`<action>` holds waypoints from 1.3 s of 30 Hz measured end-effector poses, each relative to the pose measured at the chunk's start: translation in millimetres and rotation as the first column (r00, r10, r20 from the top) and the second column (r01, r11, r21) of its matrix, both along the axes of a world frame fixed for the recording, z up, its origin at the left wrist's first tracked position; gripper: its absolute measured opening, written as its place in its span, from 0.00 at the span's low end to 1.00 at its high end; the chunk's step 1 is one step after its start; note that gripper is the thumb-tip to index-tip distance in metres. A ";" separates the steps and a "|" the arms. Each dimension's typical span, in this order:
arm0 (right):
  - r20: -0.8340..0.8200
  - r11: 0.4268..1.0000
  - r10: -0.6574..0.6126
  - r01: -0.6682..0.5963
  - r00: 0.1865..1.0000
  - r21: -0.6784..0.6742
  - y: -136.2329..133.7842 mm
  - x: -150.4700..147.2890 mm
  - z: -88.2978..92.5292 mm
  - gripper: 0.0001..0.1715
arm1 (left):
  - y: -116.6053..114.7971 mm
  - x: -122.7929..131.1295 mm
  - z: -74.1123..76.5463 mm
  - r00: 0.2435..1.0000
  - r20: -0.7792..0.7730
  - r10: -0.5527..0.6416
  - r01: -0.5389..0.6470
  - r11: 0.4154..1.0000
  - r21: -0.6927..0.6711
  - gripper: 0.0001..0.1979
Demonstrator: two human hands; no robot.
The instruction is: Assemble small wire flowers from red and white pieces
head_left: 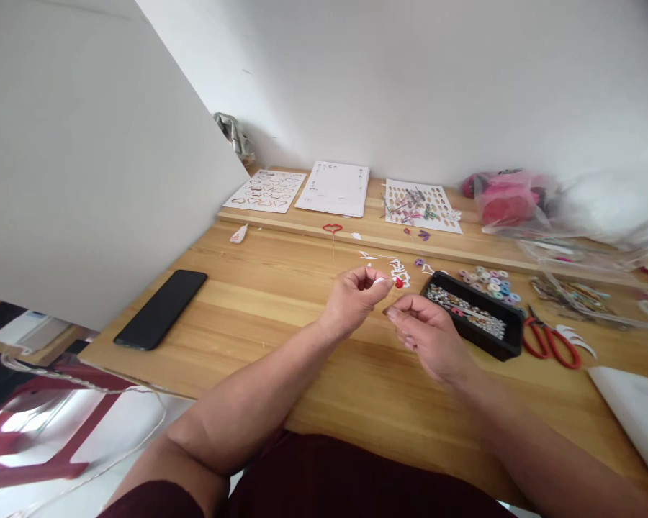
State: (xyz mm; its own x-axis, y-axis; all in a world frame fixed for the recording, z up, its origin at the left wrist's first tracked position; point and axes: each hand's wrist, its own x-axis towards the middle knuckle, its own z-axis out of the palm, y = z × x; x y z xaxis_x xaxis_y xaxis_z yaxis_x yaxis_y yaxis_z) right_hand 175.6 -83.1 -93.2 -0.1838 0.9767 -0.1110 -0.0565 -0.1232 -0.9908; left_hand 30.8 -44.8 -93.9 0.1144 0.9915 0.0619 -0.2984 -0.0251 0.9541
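My left hand [355, 293] hovers over the wooden table [281, 309], fingers pinched on a small white paper strip with a tiny red piece [398, 283] at its tip. My right hand [425, 332] is just to its right, fingers curled in a pinch close to the red piece; what it holds is too small to make out. Small white and red paper curls [399, 272] lie on the table just beyond the hands. A black tray [505, 344] of small beads sits right of my right hand.
A black phone [160, 308] lies at the left. Red scissors [551, 342] and pastel paper coils [491, 280] sit at the right. Three craft sheets [335, 188] lie on a raised shelf at the back, with plastic bags [518, 201] to their right. A red chair [43, 424] stands lower left.
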 end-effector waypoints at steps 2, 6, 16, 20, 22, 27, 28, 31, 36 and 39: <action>0.170 0.991 -0.009 -0.014 0.985 0.137 -7.2 -0.9 8.6 0.14 | 0.6 0.2 -0.6 0.999 -0.037 0.039 -0.038 0.999 0.026 0.14; 0.337 0.907 -0.179 0.022 0.924 0.421 -6.8 8.3 34.5 0.13 | 0.2 -0.4 -2.0 0.995 -0.095 0.008 -0.003 0.998 0.058 0.13; 0.176 0.945 -0.085 0.023 0.981 0.325 47.8 31.6 38.3 0.13 | -5.6 -2.7 4.9 0.976 -0.093 -0.197 0.201 0.979 0.037 0.16; -0.060 1.000 -0.021 0.022 0.998 0.016 46.2 26.5 18.5 0.17 | -3.5 -2.8 1.8 0.980 -0.046 -0.193 0.194 0.981 0.019 0.18; -0.157 0.994 -0.011 -0.006 0.988 -0.105 39.7 22.0 9.9 0.18 | -2.4 -2.4 0.5 0.986 -0.021 -0.164 0.164 0.986 0.015 0.17; -0.200 0.982 0.003 -0.041 0.980 -0.185 15.4 8.9 -3.5 0.16 | -0.9 -0.6 -0.7 0.998 0.033 -0.049 0.049 0.999 -0.010 0.16; -0.153 0.988 0.003 -0.027 0.988 -0.152 10.3 7.2 -3.6 0.16 | -0.5 -0.3 -1.2 0.999 0.028 -0.020 0.021 1.000 -0.003 0.15; 0.092 0.999 0.020 -0.024 0.996 0.042 -2.1 5.8 4.6 0.15 | 0.9 -0.3 -3.3 0.999 -0.029 0.044 -0.042 0.998 0.043 0.13; 0.341 0.924 -0.117 -0.024 0.933 0.381 -2.1 13.2 41.0 0.13 | 0.0 -1.4 -2.3 0.988 -0.154 0.027 -0.010 0.994 0.107 0.12; 0.357 0.912 -0.147 -0.014 0.922 0.411 13.8 20.3 55.1 0.12 | -2.9 -1.7 1.1 0.984 -0.171 -0.054 0.075 0.990 0.118 0.12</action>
State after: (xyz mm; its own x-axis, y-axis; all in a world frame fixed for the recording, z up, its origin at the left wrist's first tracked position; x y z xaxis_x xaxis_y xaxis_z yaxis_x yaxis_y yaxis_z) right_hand 195.9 -69.4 -38.2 -0.1400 0.9601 0.2422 0.3322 0.2760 -0.9019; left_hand 29.0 -47.7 -92.8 0.1971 0.9676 0.1580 -0.1400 -0.1317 0.9814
